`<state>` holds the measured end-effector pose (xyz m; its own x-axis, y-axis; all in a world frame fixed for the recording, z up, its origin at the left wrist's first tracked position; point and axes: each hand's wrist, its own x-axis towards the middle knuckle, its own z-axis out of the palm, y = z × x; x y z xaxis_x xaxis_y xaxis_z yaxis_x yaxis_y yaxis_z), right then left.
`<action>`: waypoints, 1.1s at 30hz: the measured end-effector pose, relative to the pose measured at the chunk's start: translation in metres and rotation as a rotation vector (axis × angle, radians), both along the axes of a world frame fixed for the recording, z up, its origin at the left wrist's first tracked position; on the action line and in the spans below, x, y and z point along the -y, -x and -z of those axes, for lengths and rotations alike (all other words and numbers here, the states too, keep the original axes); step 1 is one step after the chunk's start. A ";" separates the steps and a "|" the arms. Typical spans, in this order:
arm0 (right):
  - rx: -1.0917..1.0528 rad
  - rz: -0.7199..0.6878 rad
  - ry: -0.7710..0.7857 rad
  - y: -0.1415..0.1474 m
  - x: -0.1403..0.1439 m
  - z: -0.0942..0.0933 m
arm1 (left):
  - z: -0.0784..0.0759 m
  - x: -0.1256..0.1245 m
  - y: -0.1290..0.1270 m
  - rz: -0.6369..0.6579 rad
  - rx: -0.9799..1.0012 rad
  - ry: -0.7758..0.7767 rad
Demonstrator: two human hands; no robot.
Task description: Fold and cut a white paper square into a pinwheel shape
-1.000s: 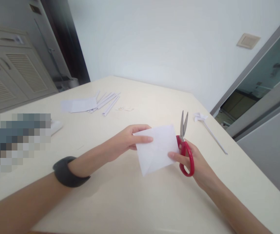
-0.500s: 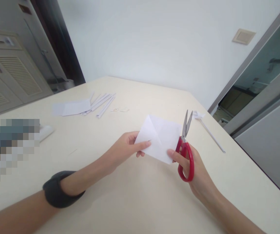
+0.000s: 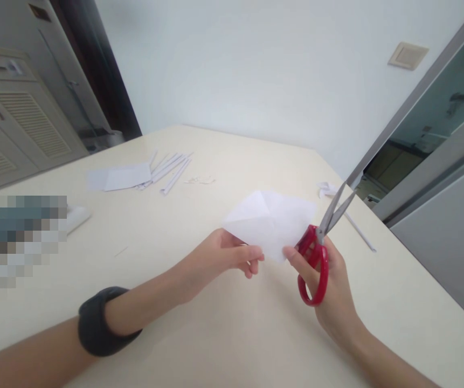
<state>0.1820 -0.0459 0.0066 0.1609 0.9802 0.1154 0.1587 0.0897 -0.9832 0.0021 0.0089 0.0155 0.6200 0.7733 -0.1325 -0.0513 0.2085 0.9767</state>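
A white, creased sheet of paper (image 3: pixel 272 218) is held above the table between both hands. My left hand (image 3: pixel 232 252) pinches its lower left edge, thumb on top and fingers beneath. My right hand (image 3: pixel 329 275) pinches the lower right corner between thumb and fingers. Hooked on that same hand are red-handled scissors (image 3: pixel 321 234), their metal blades slightly apart and pointing up and right, away from the paper. The right fingers are partly hidden behind the scissor handles. A dark band (image 3: pixel 104 321) circles my left wrist.
White paper sheets (image 3: pixel 129 177) and several rolled paper sticks (image 3: pixel 175 175) lie at the back left, near small scraps (image 3: pixel 200 180). To the right lies a paper stick (image 3: pixel 361 231) with folded paper (image 3: pixel 325 188) at its top. A white roll (image 3: pixel 78 218) lies left, beside a blurred-out patch.
The paper has opened out wider and tilted, its creases now showing differently. My left hand has slid right along its lower edge. The scissors have tipped further to the right.
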 end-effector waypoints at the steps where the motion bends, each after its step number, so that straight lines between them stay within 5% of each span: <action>1: 0.007 -0.013 0.008 0.001 0.001 -0.001 | -0.001 0.003 -0.001 0.001 -0.048 -0.026; 8: 0.033 -0.106 -0.042 0.002 0.002 0.002 | -0.010 0.015 0.001 -0.254 -0.404 -0.309; 12: -0.030 0.070 -0.171 -0.003 -0.001 0.002 | -0.008 0.007 0.004 -0.074 -0.352 -0.455; 21: -0.100 0.060 -0.291 -0.005 -0.002 -0.006 | -0.004 0.004 0.005 0.041 -0.429 -0.284; 25: -0.063 0.111 -0.297 -0.008 -0.004 -0.003 | -0.002 0.002 0.005 -0.020 -0.413 -0.228; 33: -0.039 -0.347 0.046 -0.017 -0.008 0.001 | -0.010 0.006 0.008 -0.336 -0.462 -0.437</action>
<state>0.1992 -0.0378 0.0060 -0.1793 0.9813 0.0702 0.0886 0.0872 -0.9922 -0.0055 0.0024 0.0255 0.2948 0.9547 0.0411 0.3949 -0.1609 0.9045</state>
